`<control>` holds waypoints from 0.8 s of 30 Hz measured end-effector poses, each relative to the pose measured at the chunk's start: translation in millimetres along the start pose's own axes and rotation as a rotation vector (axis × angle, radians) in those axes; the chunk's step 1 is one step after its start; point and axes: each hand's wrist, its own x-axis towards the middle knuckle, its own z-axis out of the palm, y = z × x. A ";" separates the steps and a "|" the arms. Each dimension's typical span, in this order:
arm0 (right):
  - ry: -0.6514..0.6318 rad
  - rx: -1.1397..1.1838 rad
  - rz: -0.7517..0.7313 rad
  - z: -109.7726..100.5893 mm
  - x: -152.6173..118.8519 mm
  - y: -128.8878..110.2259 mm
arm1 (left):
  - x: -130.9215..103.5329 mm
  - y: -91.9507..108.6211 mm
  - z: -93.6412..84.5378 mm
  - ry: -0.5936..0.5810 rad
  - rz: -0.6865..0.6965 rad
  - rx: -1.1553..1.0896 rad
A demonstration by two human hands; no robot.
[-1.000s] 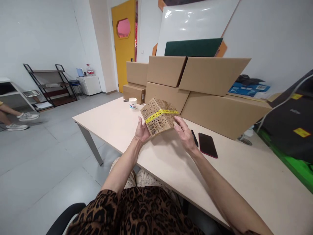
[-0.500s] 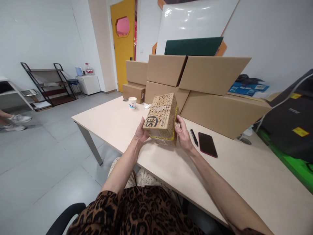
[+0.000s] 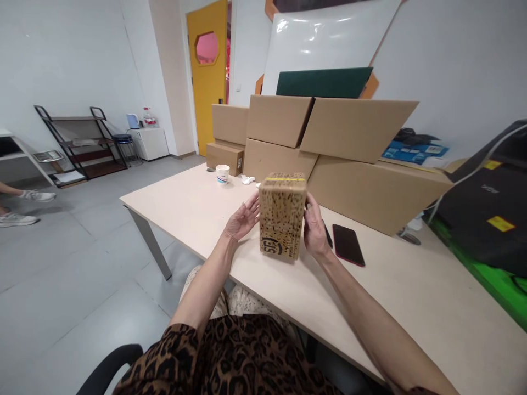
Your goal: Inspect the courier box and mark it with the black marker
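Observation:
A small speckled cardboard box (image 3: pixel 282 219) with a dark printed logo and a yellow strip across its top stands upright over the table (image 3: pixel 173 203), in front of me. My right hand (image 3: pixel 315 227) holds its right side, with the fingertips partly hidden behind it. At the left side is my left hand (image 3: pixel 242 219), palm turned up and fingers spread, the fingertips close to the box; whether they touch it is unclear.
Large cartons (image 3: pixel 346 129) are stacked along the table's back. A paper cup (image 3: pixel 223 174) and crumpled tissue (image 3: pixel 247 179) lie left of the box. A phone (image 3: pixel 348 244) and a partly hidden black pen (image 3: pixel 328 235) are to the right.
The box has turned from tilted to upright, its logo now low on the side facing me. My left hand has opened its fingers beside it, and my right hand has shifted slightly right.

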 end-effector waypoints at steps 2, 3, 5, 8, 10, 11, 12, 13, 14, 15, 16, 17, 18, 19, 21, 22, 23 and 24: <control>-0.003 0.003 -0.027 -0.4 0.4 -1.6 | -0.2 2.3 -1.2 -0.021 0.017 0.019; -0.001 0.003 -0.032 -0.6 0.8 -2.0 | -0.5 3.6 -1.3 -0.025 0.022 0.021; 0.018 0.009 -0.022 -0.8 2.0 -1.6 | -0.8 5.5 -0.8 -0.009 0.026 0.019; 0.045 0.050 0.035 -0.4 2.9 1.8 | -0.4 3.5 1.3 0.041 0.007 0.057; 0.024 0.088 0.070 0.8 1.7 3.7 | 0.1 -1.6 3.6 0.044 0.001 0.139; 0.005 0.101 0.075 1.7 0.5 3.7 | 0.3 -4.7 4.8 0.032 0.008 0.183; -0.012 0.110 0.070 2.9 -0.8 2.8 | 0.6 -7.8 5.9 0.015 0.023 0.219; -0.023 0.120 0.055 4.1 -2.3 0.7 | 1.0 -10.4 6.7 0.001 0.043 0.238; -0.031 0.133 0.033 5.3 -3.7 -2.4 | 1.4 -12.2 6.9 -0.004 0.064 0.234; -0.031 0.151 0.008 6.6 -4.8 -6.6 | 2.1 -13.0 6.6 0.007 0.081 0.208; -0.025 0.174 -0.015 7.8 -5.7 -11.4 | 3.0 -12.8 5.7 0.038 0.091 0.163; -0.013 0.198 -0.034 8.9 -6.2 -16.6 | 4.0 -11.7 4.2 0.089 0.101 0.107; 0.000 0.217 -0.048 10.0 -6.4 -21.6 | 5.3 -9.9 2.5 0.149 0.109 0.045; 0.013 0.227 -0.055 10.9 -6.3 -25.9 | 6.5 -7.8 0.6 0.206 0.117 -0.012; 0.041 0.222 -0.053 12.3 -5.3 -31.4 | 9.0 -3.7 -2.7 0.270 0.121 -0.088; 0.058 0.214 -0.047 12.7 -4.6 -32.3 | 9.9 -2.3 -3.8 0.272 0.114 -0.104; 0.079 0.208 -0.035 12.9 -3.9 -32.0 | 10.6 -1.4 -4.6 0.262 0.103 -0.107; 0.101 0.204 -0.018 13.0 -3.1 -30.9 | 11.0 -1.0 -5.1 0.248 0.091 -0.100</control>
